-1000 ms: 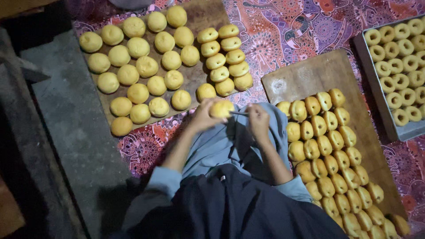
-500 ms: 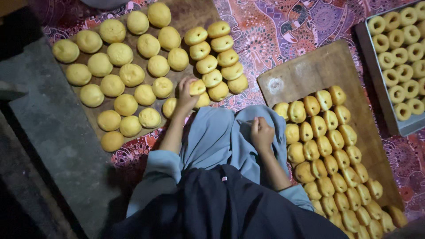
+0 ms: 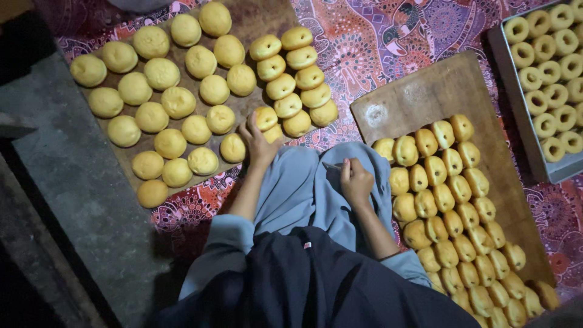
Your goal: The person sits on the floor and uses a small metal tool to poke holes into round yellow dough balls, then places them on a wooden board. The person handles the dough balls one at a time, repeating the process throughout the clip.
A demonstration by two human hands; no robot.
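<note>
Where the grey concrete ledge [image 3: 67, 182] ends, the left wooden board [image 3: 255, 21] begins, packed with round dough balls [image 3: 161, 73]; bare wood shows only along its far edge. The left hand [image 3: 258, 140] stretches forward, fingers grasping a holed dough ring [image 3: 265, 117] at the board's near right corner. The right hand [image 3: 355, 180] rests clenched on the knee, beside the right board [image 3: 437, 91], whose far end lies open. Farthest right sits a metal tray [image 3: 516, 109].
</note>
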